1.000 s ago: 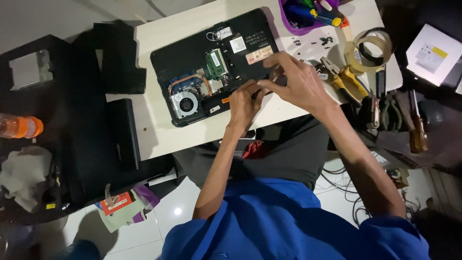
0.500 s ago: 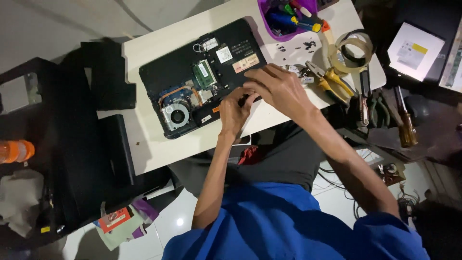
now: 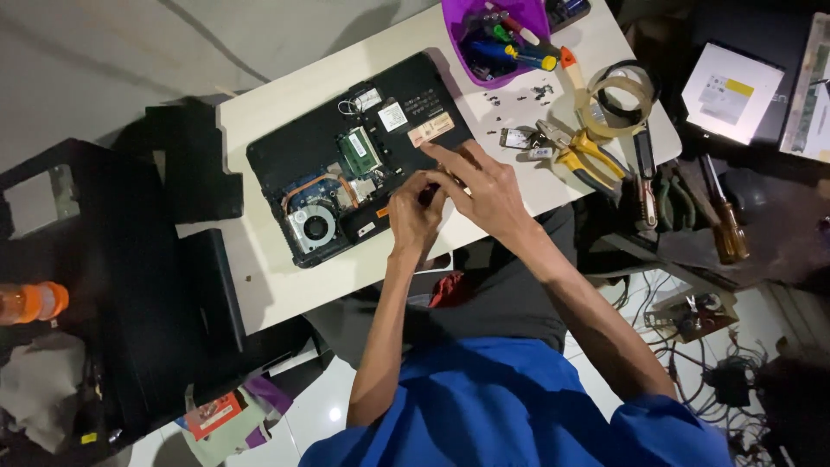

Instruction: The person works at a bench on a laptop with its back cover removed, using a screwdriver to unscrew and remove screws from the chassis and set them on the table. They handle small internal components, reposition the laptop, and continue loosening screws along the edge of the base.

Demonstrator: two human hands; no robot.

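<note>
A laptop (image 3: 354, 164) lies upside down on a white table (image 3: 268, 285), its bottom cover off. Inside show a round fan (image 3: 316, 227), a copper pipe curving above it, and a green memory board (image 3: 358, 151). The laptop sits at a slant, its fan end nearer the person.

Both hands meet at the laptop's near edge. The left hand (image 3: 417, 212) is curled, its fingertips pinched together on something small and dark at that edge; what it is cannot be told. The right hand (image 3: 484, 186) lies half open over the corner, its forefinger stretched out along the casing and touching it, the other fingers bent toward the left hand. Whether the right hand grips anything cannot be told.

Just right of the hands, on the table, lie loose screws (image 3: 514, 112), yellow-handled pliers (image 3: 584, 160) and a roll of tape (image 3: 614, 99). A purple bowl (image 3: 497, 39) full of screwdrivers stands at the far edge. Off the table to the right lies a brown-handled screwdriver (image 3: 722, 216) and a white flat drive (image 3: 731, 91). At the far left stands an orange-capped bottle (image 3: 30, 303).

Compared with half a second ago, the hands keep the same spot on the laptop's edge, and the whole scene sits a little lower and further right in view, as the head has turned.
</note>
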